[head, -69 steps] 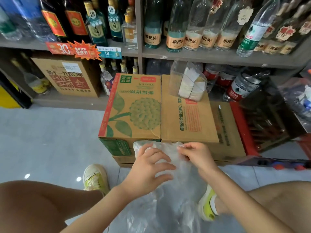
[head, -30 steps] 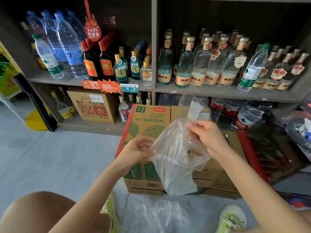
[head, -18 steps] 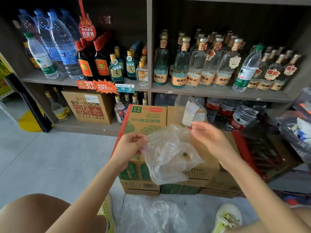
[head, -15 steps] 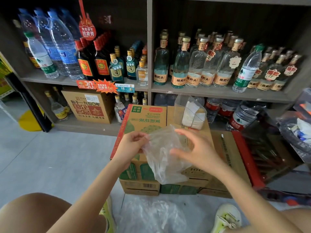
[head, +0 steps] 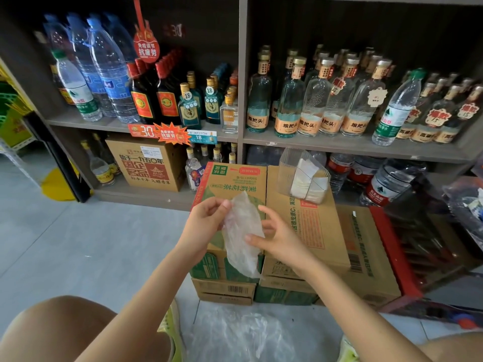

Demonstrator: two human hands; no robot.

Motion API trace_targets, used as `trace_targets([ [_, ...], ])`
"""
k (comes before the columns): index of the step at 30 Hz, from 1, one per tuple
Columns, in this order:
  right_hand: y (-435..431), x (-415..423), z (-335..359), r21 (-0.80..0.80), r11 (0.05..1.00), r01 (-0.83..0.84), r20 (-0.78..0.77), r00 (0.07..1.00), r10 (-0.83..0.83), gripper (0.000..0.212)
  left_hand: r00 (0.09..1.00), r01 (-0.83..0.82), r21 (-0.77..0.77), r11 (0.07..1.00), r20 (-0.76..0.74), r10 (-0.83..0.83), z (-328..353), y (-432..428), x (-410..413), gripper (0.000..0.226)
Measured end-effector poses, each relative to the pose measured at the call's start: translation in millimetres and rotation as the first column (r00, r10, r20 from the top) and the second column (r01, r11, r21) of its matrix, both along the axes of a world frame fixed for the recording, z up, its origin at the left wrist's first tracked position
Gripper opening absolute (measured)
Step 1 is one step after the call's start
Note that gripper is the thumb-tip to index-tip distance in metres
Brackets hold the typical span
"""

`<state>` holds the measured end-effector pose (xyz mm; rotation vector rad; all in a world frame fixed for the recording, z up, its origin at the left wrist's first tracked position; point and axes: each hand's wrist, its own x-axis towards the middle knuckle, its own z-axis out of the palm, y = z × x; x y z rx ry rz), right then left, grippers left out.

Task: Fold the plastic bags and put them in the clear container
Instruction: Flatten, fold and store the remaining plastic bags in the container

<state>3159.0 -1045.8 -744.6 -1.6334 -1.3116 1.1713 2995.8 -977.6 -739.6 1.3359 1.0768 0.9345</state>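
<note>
Narrower now, the plastic bag (head: pixel 241 257) hangs as a strip before the cardboard boxes (head: pixel 316 226).
Left hand (head: pixel 206 223) pinches its top edge; right hand (head: pixel 281 237) holds its middle between thumb and loosely spread fingers.

This is a small shop that sells drinks. Grey shelves (head: pixel 339 146) carry rows of glass liquor bottles (head: pixel 313 100) with the same labels, and big water bottles (head: pixel 104 74). A price tag (head: pixel 200 137) and an orange star-shaped sale sticker (head: pixel 170 133) sit on the shelf edge. Cardboard boxes (head: pixel 308 231) of stock stand on the tiled floor (head: pixel 78 244).
</note>
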Motion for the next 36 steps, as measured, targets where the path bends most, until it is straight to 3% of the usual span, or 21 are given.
trace_targets([
  [3,7,-5,-6,0.037,0.996,0.078,-0.085,0.994,-0.075,0.050,0.999,-0.016,0.057,0.998,-0.049,0.018,-2,2,1,0.019],
  [8,1,19,5,0.093,0.991,0.095,0.059,0.993,-0.101,0.036,0.958,-0.033,0.281,0.959,-0.265,0.111,-3,10,-10,0.034],
  [10,-5,32,10,0.072,0.993,0.096,-0.013,0.995,-0.095,0.036,0.945,-0.015,0.319,0.948,-0.306,0.118,-6,14,-15,0.042],
  [13,-9,47,16,0.058,0.986,0.155,-0.102,0.984,-0.149,0.014,0.924,0.044,0.332,0.942,-0.372,0.088,-7,19,-24,0.044],
  [16,-8,52,20,0.118,0.983,0.142,-0.015,0.990,-0.141,0.012,0.838,0.192,0.360,0.913,-0.544,0.038,-8,25,-31,0.044],
  [19,-2,47,27,0.171,0.984,0.042,0.151,0.986,-0.069,0.011,0.706,0.299,0.505,0.810,-0.688,0.169,-2,28,-28,0.068],
  [22,5,37,35,0.182,0.983,-0.013,0.163,0.986,-0.017,0.009,0.769,0.368,0.481,0.796,-0.639,0.031,17,14,-3,0.092],
  [24,9,32,40,0.192,0.981,-0.020,0.140,0.990,-0.007,0.008,0.801,0.444,0.330,0.833,-0.563,-0.204,26,4,16,0.083],
  [26,9,32,42,0.216,0.976,0.027,0.069,0.997,-0.043,0.007,0.821,0.447,0.214,0.869,-0.483,-0.303,22,0,29,0.066],
  [29,3,39,34,0.249,0.958,0.145,-0.001,0.989,-0.149,0.010,0.918,0.293,0.167,0.941,-0.323,-0.229,8,1,36,0.027],
  [30,-2,42,30,0.242,0.959,0.150,0.007,0.988,-0.157,0.012,0.948,0.240,0.123,0.963,-0.245,-0.205,4,3,36,0.026],
  [33,-20,48,12,0.131,0.990,0.052,0.031,0.998,-0.057,0.037,0.987,0.163,0.032,0.986,-0.017,-0.162,-3,5,32,0.062],
  [36,-32,47,-5,0.051,0.999,-0.016,0.055,0.998,0.014,0.052,0.987,0.105,-0.023,0.994,0.128,-0.101,-4,5,27,0.049],
])
